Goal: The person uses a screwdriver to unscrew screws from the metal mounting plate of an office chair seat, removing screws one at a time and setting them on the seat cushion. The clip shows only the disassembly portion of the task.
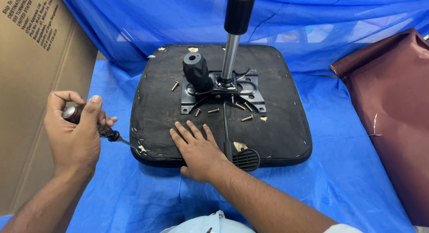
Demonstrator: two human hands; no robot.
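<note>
We've got the screwdriver (96, 128) fisted in our left hand (73, 134), tip at the seat base's (277, 139) 8 o'clock corner. Right hand (199, 150) flat, fingers spread, pinning it at 6. Seat's probably heavy, rigid underneath; grab the edges.

Six loose screws (213, 110) on one seat (277, 125). One mount plate (250, 88), one gas cylinder (231, 54), one knob (195, 70), one lever (241, 157), one screwdriver (105, 131), two hands (73, 134).
</note>
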